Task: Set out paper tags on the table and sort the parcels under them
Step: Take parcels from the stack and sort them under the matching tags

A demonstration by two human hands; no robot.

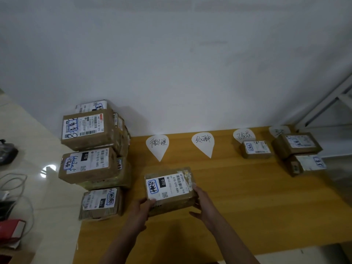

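Observation:
Both hands hold a brown cardboard parcel (169,189) with a white shipping label over the wooden table (238,197). My left hand (142,208) grips its near left corner and my right hand (202,202) its right side. Several white teardrop paper tags with handwriting lie along the table's far edge: one (157,146) beyond the held parcel, another (203,143) to its right, a third (243,135) with one small parcel (256,149) below it, and a fourth (279,130) with two parcels (297,144) (306,163) under it.
Stacks of brown parcels (95,159) stand at the table's left end against the white wall. Left of them lies a pale floor with cables (15,187) and a red item (11,230). A white metal frame (327,111) stands at the right.

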